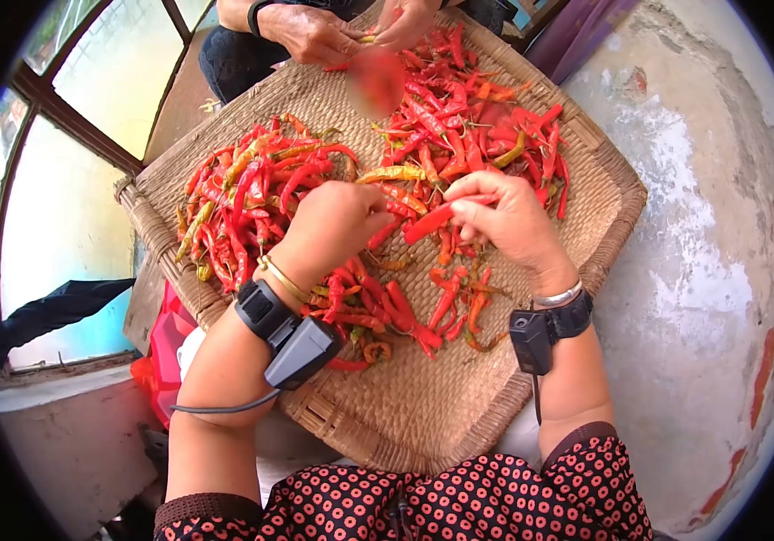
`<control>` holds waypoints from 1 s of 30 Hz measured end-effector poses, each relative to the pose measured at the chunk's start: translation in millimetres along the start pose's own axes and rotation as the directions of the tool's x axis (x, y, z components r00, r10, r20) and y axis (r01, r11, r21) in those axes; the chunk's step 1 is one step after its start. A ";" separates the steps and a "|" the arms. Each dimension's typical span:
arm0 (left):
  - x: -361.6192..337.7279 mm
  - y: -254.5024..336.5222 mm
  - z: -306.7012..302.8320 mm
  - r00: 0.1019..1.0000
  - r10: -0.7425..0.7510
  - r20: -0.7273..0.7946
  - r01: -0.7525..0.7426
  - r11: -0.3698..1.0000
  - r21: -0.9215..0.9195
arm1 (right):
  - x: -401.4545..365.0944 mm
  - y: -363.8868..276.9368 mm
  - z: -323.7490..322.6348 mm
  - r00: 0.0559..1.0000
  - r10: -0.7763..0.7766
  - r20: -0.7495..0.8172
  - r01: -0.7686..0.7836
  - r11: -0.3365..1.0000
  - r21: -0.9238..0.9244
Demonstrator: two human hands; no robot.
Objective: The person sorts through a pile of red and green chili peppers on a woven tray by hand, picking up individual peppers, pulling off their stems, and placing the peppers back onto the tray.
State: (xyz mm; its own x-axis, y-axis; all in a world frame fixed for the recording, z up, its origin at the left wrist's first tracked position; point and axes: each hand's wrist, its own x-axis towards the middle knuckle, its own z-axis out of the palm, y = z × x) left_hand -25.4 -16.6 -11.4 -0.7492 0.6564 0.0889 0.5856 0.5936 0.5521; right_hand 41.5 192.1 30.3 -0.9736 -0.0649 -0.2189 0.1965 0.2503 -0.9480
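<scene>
My right hand (506, 219) pinches a red chili pepper (429, 223) between thumb and fingers, its body pointing left toward my other hand. Just left of it, my left hand (340, 219) is closed with its fingertips drawn together; whatever they may hold is hidden. Both hands are above a woven basket tray (441, 397). Red chili peppers, some yellowish, lie in a left pile (247, 194), a larger far-right pile (441, 108) and a loose near group (373, 307) under my hands.
Across the tray, another person's hands (351, 32) meet over the far edge, near a blurred red patch. A windowed frame (89, 135) is at left, with a dark folded cloth or umbrella (53, 316). A peeling plaster wall or floor surface (685, 225) borders the right side.
</scene>
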 end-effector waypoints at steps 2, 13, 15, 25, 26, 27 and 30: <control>-2.3 -0.8 8.7 0.994 -0.043 0.097 0.033 0.993 0.110 | 0.3 -5.1 -7.4 0.991 -0.060 -0.123 0.082 0.980 0.182; -6.4 16.6 26.9 0.978 -0.110 0.176 0.030 0.913 0.407 | 11.1 13.5 -8.8 0.932 -0.123 -0.341 0.275 0.852 0.446; -6.7 14.2 28.2 0.983 -0.098 0.157 0.026 0.915 0.404 | 10.2 15.6 -5.4 0.980 -0.063 -0.189 0.139 0.894 0.426; 1.1 4.5 2.4 0.993 -0.075 0.095 0.076 0.997 -0.005 | 2.4 10.5 7.0 0.998 -0.048 -0.032 0.052 0.991 0.124; -0.2 5.3 -4.4 0.992 -0.077 0.095 0.078 0.997 0.002 | 2.0 8.8 7.4 1.000 -0.008 -0.010 0.008 0.999 0.047; -1.9 8.8 -13.1 0.982 -0.128 0.136 0.146 0.980 -0.133 | 2.7 11.1 8.8 1.000 -0.010 -0.007 0.011 0.999 0.052; -7.2 12.3 -22.0 0.970 -0.148 0.193 0.199 0.939 -0.280 | 2.9 15.9 12.9 0.997 0.002 0.073 -0.002 1.000 -0.002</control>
State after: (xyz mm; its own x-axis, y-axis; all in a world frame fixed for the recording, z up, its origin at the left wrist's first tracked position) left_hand -19.6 -24.2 13.0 -0.7536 0.6386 -0.1557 0.3141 0.5580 0.7681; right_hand 43.3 183.4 11.6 -0.9622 -0.1346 -0.2369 0.1980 0.2520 -0.9473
